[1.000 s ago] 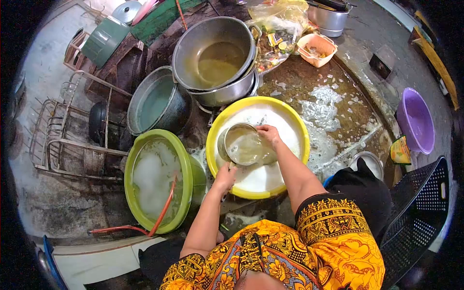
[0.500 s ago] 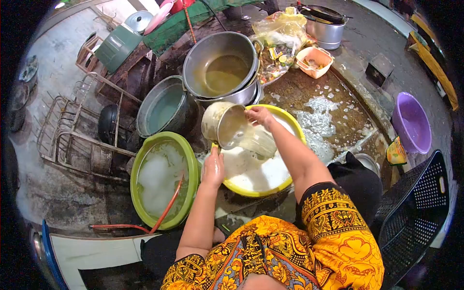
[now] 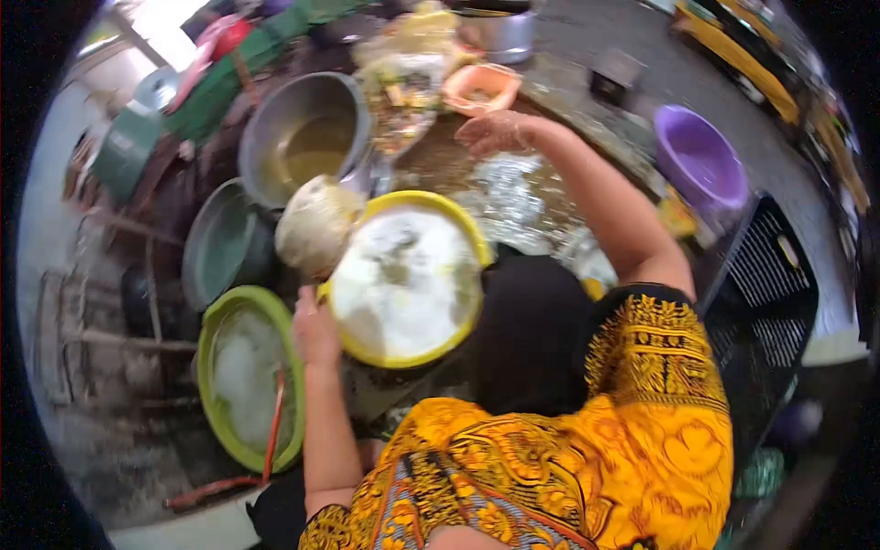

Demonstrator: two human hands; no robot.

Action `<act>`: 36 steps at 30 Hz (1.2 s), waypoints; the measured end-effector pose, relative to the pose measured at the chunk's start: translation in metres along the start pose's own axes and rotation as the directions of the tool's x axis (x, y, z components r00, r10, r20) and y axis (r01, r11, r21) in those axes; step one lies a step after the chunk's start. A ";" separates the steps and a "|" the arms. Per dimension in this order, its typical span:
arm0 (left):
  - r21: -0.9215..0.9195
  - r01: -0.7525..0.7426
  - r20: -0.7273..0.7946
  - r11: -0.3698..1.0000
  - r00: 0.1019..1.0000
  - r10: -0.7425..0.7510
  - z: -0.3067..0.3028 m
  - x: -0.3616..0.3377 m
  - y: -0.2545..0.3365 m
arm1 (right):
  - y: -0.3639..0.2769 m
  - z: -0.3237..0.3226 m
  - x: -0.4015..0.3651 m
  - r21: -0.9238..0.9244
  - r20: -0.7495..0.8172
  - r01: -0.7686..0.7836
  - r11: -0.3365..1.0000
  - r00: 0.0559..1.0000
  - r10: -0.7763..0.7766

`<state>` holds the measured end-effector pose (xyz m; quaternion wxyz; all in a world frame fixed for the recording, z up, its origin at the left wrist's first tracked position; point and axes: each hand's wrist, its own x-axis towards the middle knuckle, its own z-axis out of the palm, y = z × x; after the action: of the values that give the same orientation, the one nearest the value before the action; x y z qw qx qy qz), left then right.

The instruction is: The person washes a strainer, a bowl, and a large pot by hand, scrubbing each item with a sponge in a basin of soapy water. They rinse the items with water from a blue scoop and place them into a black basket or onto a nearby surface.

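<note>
The view is blurred. My left hand (image 3: 316,332) is at the near-left rim of the yellow basin (image 3: 458,229), which holds foamy water. It is closed on what looks like the handle of a small soapy metal pot (image 3: 316,229). The pot is tipped with its bottom towards me, over the basin's left rim. My right hand (image 3: 490,133) is stretched forward over the wet, foamy floor (image 3: 513,197), fingers apart and holding nothing. It is close to an orange basket (image 3: 481,87).
A green basin (image 3: 215,339) of suds with a red hose (image 3: 273,417) stands at the left. Behind it are a grey pot (image 3: 220,243) and a large metal pot (image 3: 302,137) of murky water. At the right are a purple tub (image 3: 697,156) and a black crate (image 3: 761,284).
My right hand let go of the small pot and reached forward towards the orange basket. The pot swung left and turned bottom up. The camera has shifted right and blurred.
</note>
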<state>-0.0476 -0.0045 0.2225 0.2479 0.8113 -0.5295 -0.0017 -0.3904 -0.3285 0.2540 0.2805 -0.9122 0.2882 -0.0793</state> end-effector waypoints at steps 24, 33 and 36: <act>-0.408 0.814 0.851 0.413 0.503 -0.151 0.054 0.008 0.051 | 0.122 0.315 -0.292 0.350 -0.258 -0.824 0.445 0.372 0.892; -0.360 0.746 0.844 0.561 0.517 -0.146 0.089 0.010 0.070 | 0.007 0.171 -0.105 0.399 -0.787 -0.271 0.876 0.390 0.479; -0.360 0.716 0.840 0.598 0.527 -0.126 0.102 0.004 0.084 | -0.012 0.166 -0.028 0.443 -0.776 0.078 0.893 0.532 0.338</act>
<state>-0.1449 -0.0752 0.1678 0.2743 0.6950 -0.3072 -0.5894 -0.3564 -0.2272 0.1239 0.3050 -0.6522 0.4310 -0.5439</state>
